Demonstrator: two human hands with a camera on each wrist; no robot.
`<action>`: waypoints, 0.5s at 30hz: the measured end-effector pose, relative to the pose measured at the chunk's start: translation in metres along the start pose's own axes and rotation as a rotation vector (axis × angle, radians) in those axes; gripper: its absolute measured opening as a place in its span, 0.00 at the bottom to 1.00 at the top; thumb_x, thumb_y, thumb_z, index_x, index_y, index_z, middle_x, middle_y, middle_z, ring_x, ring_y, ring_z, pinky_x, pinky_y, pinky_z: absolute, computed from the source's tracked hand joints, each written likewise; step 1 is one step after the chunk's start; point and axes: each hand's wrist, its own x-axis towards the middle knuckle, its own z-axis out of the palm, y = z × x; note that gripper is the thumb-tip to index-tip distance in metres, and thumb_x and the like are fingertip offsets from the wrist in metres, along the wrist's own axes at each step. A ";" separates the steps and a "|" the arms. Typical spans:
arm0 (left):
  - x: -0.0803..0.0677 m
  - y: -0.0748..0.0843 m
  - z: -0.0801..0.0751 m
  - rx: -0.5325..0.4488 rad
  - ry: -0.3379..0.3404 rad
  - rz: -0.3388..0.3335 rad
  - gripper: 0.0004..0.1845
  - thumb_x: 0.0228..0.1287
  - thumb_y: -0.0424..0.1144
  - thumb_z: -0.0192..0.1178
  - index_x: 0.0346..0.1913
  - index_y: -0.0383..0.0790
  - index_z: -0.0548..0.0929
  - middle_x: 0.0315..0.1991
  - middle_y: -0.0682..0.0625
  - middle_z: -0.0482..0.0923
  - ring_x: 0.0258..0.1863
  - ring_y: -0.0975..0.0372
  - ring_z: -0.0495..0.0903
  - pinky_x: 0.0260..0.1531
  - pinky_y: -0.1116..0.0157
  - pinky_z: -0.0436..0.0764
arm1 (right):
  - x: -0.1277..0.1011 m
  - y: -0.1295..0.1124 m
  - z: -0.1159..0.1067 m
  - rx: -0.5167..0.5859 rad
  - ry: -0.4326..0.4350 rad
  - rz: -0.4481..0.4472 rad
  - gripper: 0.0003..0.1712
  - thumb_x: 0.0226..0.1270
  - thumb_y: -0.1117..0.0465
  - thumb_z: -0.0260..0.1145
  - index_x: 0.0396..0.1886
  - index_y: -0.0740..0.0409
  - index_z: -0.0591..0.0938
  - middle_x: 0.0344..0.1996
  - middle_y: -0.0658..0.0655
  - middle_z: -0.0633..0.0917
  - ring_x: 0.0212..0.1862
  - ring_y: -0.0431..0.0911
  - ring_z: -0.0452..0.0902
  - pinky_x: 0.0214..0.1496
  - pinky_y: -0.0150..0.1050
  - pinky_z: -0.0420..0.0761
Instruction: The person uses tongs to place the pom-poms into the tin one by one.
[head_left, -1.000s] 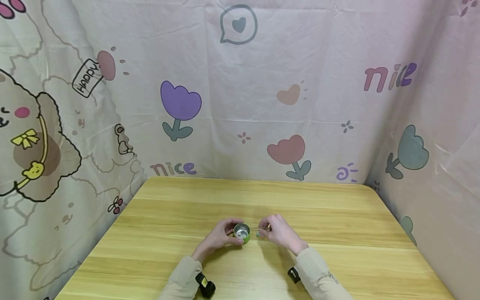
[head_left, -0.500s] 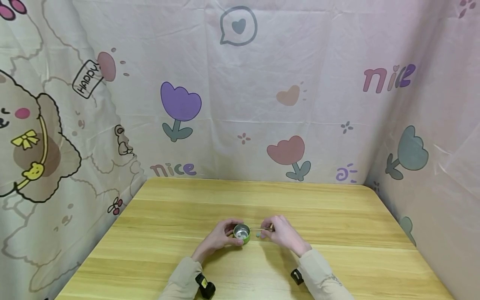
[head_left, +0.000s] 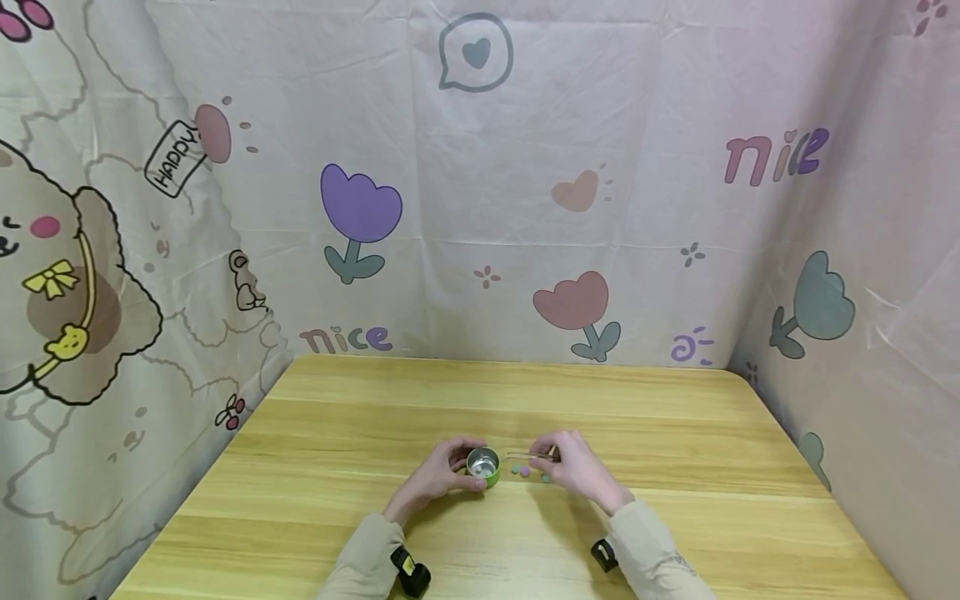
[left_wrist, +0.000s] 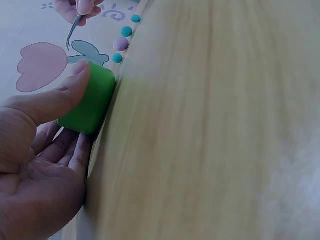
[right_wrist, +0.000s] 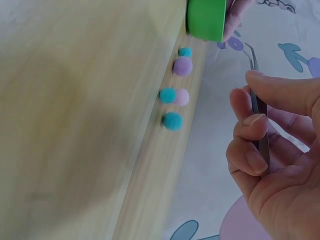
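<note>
Tweezers point(right_wrist: 259, 120), thin and metal-grey, sit pinched between the thumb and fingers of my right hand point(head_left: 572, 467), their tips raised off the wooden table point(head_left: 675, 433) and pointing toward the green tin point(head_left: 483, 465). Just below them I see a short row of small pom-poms point(right_wrist: 173, 95) on the wood, teal, purple and pink. My left hand point(head_left: 442, 473) curls round the tin, thumb pressed on its side; its inside looks silvery. Behind the table, the cartoon curtain point(head_left: 480, 183) reads "nice" and "HAPPY".
</note>
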 end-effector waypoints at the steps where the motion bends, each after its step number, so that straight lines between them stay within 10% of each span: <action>1: 0.000 0.000 0.000 0.000 0.001 -0.002 0.36 0.54 0.26 0.72 0.66 0.23 0.70 0.64 0.28 0.72 0.66 0.38 0.72 0.73 0.45 0.69 | -0.001 0.001 -0.001 0.003 0.002 0.002 0.04 0.65 0.67 0.69 0.37 0.64 0.88 0.30 0.59 0.88 0.21 0.31 0.72 0.22 0.26 0.77; 15: -0.001 0.000 0.000 0.008 -0.003 0.002 0.35 0.55 0.26 0.72 0.66 0.23 0.70 0.64 0.28 0.72 0.65 0.38 0.73 0.72 0.44 0.71 | -0.014 0.014 -0.016 -0.021 0.030 0.053 0.07 0.65 0.67 0.68 0.40 0.65 0.87 0.30 0.56 0.88 0.22 0.32 0.70 0.22 0.27 0.75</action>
